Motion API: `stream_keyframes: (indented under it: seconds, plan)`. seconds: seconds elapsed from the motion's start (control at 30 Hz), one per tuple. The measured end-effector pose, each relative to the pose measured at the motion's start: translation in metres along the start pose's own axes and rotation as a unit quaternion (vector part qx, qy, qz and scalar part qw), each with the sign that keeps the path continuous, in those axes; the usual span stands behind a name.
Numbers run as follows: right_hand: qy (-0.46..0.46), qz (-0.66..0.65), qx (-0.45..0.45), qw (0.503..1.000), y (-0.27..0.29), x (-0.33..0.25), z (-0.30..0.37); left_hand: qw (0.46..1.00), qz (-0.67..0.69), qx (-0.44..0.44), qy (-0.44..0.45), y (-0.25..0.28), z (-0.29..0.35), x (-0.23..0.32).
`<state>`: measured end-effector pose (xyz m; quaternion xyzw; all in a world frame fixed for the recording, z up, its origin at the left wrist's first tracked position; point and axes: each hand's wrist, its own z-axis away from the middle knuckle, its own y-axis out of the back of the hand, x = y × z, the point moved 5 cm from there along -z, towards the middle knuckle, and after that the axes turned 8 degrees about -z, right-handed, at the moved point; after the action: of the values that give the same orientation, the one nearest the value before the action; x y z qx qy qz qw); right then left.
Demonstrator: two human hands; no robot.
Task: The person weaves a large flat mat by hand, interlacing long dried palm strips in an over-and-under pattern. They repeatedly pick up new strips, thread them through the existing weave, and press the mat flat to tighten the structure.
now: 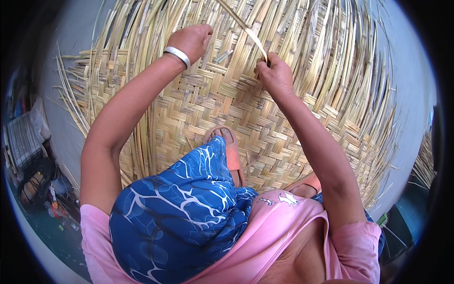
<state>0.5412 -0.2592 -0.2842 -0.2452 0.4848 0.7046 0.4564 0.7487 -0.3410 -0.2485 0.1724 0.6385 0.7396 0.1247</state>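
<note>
A woven reed mat (pixel 203 102) spreads under me, its weave tight in the middle and loose at the far side. My right hand (pixel 276 75) is closed around the near end of a flat, pale reed strip (pixel 255 39). From there the strip rises to the far left, over the mat, and leaves the view at the top. My left hand (pixel 190 43), a silver bangle (pixel 178 55) on its wrist, is curled closed just above the unwoven reeds (pixel 153 28). Whatever its fingers may hold is hidden.
My sandalled foot (pixel 229 146) rests on the mat, with the other by my right arm. Grey floor (pixel 411 99) surrounds the mat. Dark cables (pixel 40 173) and assorted clutter lie at the left; a bundle of reeds (pixel 424 156) stands at the right.
</note>
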Motion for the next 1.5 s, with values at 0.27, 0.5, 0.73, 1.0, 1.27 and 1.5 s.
stream_keyframes:
  seconds: [0.27,0.5,0.73,1.0,1.27,1.5]
  plan:
    - [-0.05,-0.175,0.049,0.982,0.005,0.017,0.013,0.986,0.008,-0.093,0.139,-0.037,-0.028,-0.008]
    - [0.005,-0.004,-0.052,0.999,0.012,-0.004,-0.013,0.965,0.213,-0.06,0.142,-0.043,-0.035,-0.023]
    - [-0.031,0.072,-0.165,0.983,0.003,-0.014,-0.028,0.907,0.276,-0.273,0.164,-0.031,-0.038,-0.007]
    - [-0.038,0.014,-0.104,0.994,0.007,-0.001,-0.023,0.829,0.463,-0.298,0.098,-0.046,-0.026,-0.005]
    - [-0.201,-0.178,-0.158,0.95,0.009,-0.01,-0.026,0.92,0.311,-0.208,0.117,-0.054,-0.029,-0.014]
    - [-0.127,-0.131,-0.155,0.971,0.013,-0.007,-0.03,0.827,0.496,-0.226,0.14,-0.043,-0.023,-0.012]
